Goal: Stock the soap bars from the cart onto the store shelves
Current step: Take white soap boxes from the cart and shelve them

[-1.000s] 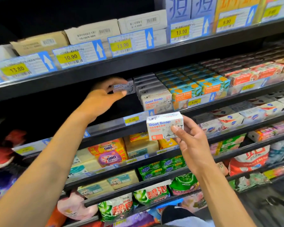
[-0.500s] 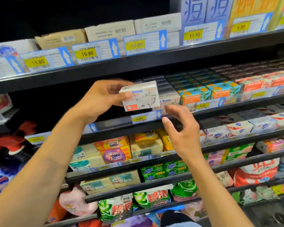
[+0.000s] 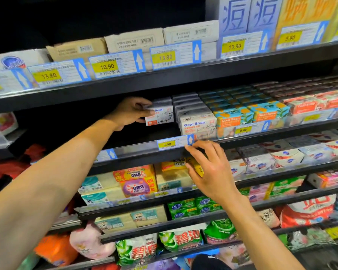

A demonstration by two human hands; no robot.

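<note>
My left hand (image 3: 130,112) grips a white Goat Soap box (image 3: 161,114) by its left end, inside the second shelf (image 3: 141,152), just left of a row of the same white Goat Soap boxes (image 3: 197,123). The held box sits upright with its label facing me. My right hand (image 3: 209,170) hovers lower, fingers loosely spread, holding nothing; its fingertips are at the shelf's front rail beside the 8.00 price tag (image 3: 167,144). The cart is out of view.
Orange and teal Goat Soap boxes (image 3: 234,118) fill the shelf to the right. The shelf part left of the held box is dark. Cardboard-wrapped soaps (image 3: 133,42) sit on the shelf above; OMO bars (image 3: 138,182) and green packs (image 3: 183,209) lie below.
My left hand has carried the soap box deeper into the shelf beside the row. My right hand, which passed the box over a second ago, stays near the rail with nothing in it.
</note>
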